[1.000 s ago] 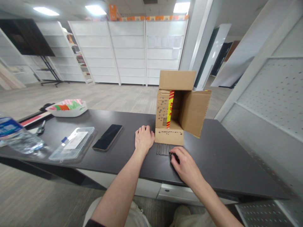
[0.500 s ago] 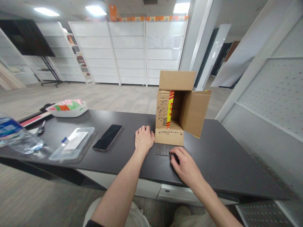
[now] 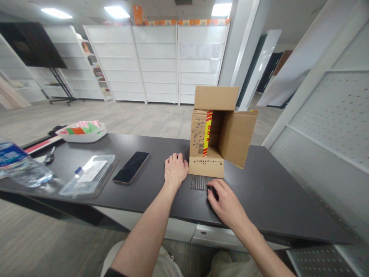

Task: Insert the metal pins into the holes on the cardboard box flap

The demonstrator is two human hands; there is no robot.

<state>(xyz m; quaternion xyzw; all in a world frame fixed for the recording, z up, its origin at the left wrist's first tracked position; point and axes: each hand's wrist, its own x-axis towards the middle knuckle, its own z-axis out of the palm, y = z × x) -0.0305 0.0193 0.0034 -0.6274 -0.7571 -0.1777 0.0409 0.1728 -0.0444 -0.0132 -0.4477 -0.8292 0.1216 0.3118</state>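
My left hand (image 3: 175, 168) rests palm down on the dark table, fingers lightly curled, holding nothing. Its fingers lie beside the left edge of the front flap of a cardboard box (image 3: 196, 132). The box stands open towards me, with a yellow and red tape strip and several grey nail heads in its left panel. Small holes and two nail heads mark the front flap (image 3: 206, 171). Before the flap lies a row of several metal nails (image 3: 198, 182), side by side. My right hand (image 3: 223, 198) is at the row's right end, thumb and forefinger apart, fingertips beside the last nail.
Left on the table (image 3: 276, 188) are a black phone (image 3: 131, 167), a clear plastic case (image 3: 89, 175), a water bottle (image 3: 24, 165) and a white basket (image 3: 83, 134) with colourful contents. A perforated white panel (image 3: 331, 115) rises at the right.
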